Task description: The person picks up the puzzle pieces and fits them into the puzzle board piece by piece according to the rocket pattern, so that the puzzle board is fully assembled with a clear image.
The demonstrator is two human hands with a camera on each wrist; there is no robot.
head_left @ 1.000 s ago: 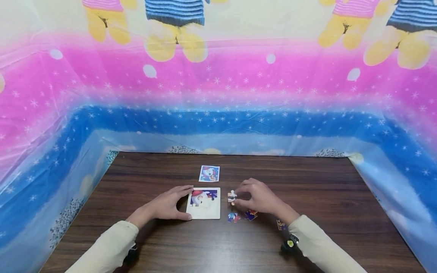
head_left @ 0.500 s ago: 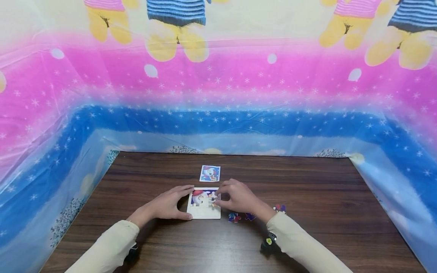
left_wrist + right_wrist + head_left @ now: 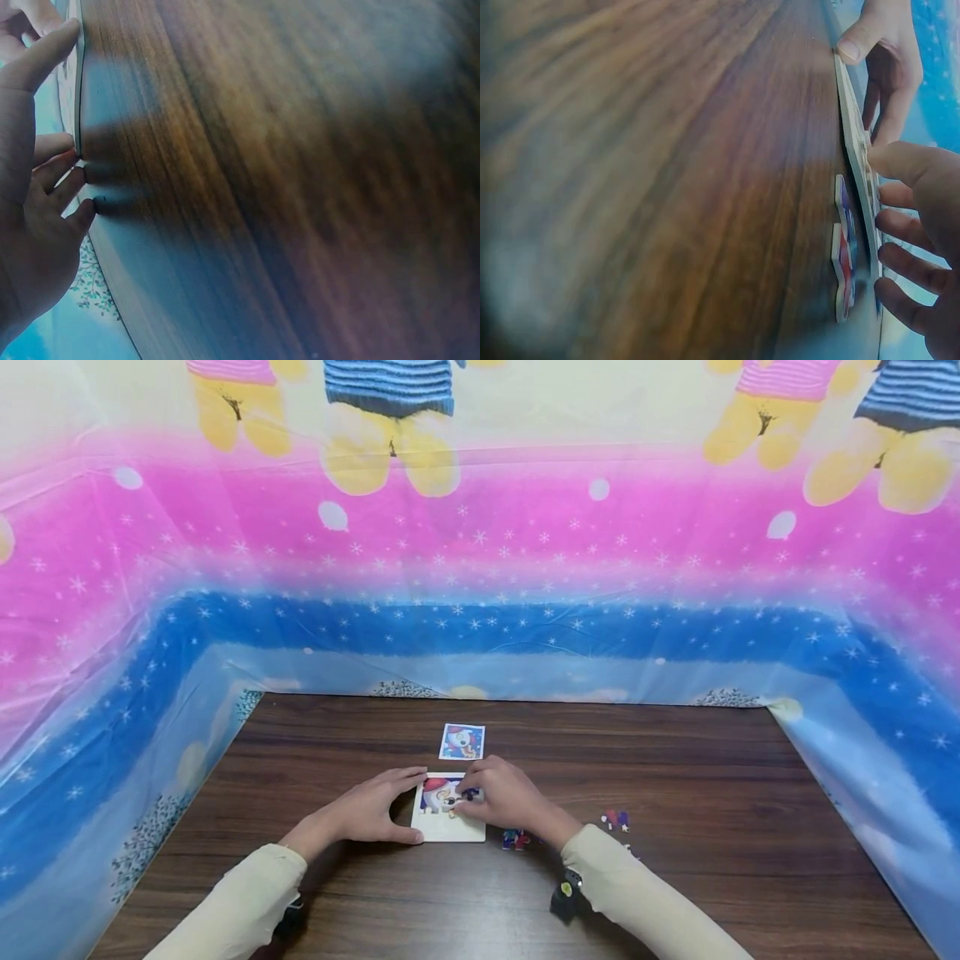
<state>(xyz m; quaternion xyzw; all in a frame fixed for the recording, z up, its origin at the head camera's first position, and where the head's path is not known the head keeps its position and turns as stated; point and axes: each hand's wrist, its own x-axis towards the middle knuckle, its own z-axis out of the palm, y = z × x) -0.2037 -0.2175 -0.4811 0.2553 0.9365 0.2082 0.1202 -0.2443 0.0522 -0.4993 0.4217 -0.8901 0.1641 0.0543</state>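
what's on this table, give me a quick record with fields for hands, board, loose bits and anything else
left hand: touches the left side of the puzzle board
right hand: pinches a puzzle piece at the board
board fill: upper part pictured, lower part bare
loose pieces: right of the board, some partly hidden by the right sleeve
picture card: flat on the table, beyond the board
backdrop: patterned cloth

The setting is screened off like a booth; whether it is housed in a home, an office or a studio cannot be told. The dark wood-grain desk (image 3: 420,910) is enclosed along its far edge and both side edges by a creased cloth (image 3: 480,627), bent at the far corners and printed with yellow-legged figures (image 3: 388,392), snowflakes (image 3: 480,537) and pink and blue bands.
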